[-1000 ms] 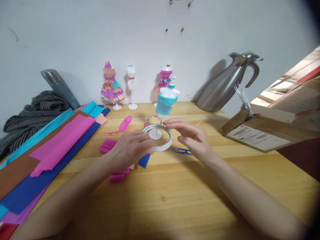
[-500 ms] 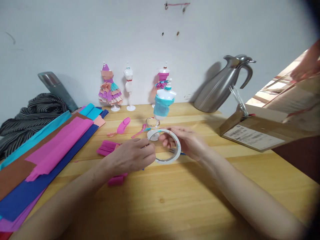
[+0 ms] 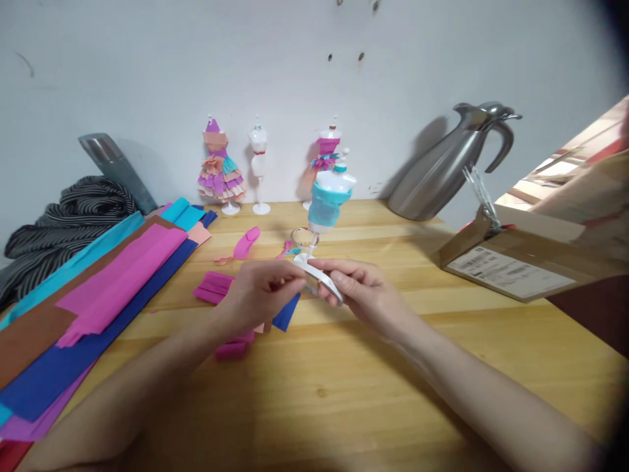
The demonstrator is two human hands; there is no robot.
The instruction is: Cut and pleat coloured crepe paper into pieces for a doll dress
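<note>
My right hand (image 3: 366, 288) is closed on a roll of white tape (image 3: 328, 280), its thumb on the near side. The roll is turned nearly edge-on. My left hand (image 3: 268, 285) is closed in a pinch at the roll's left side; whether a loose tape end is between the fingertips is too small to see. Just behind the roll stands a small white dress-form (image 3: 328, 206) wrapped in light blue crepe paper. Near my left hand lie folded pink paper (image 3: 213, 287) and a dark blue piece (image 3: 286, 314).
Coloured paper sheets (image 3: 122, 275) are stacked at left, beside a striped cloth (image 3: 73, 219) and a flask (image 3: 115, 170). Several dress-forms, one in a ruffled paper dress (image 3: 220, 167), stand along the wall. A steel jug (image 3: 437, 170) and a cardboard box (image 3: 515, 262) occupy the right.
The tape roll has turned from showing its open ring to nearly edge-on. My view has shifted slightly. The dark blue paper piece now shows beside my left hand.
</note>
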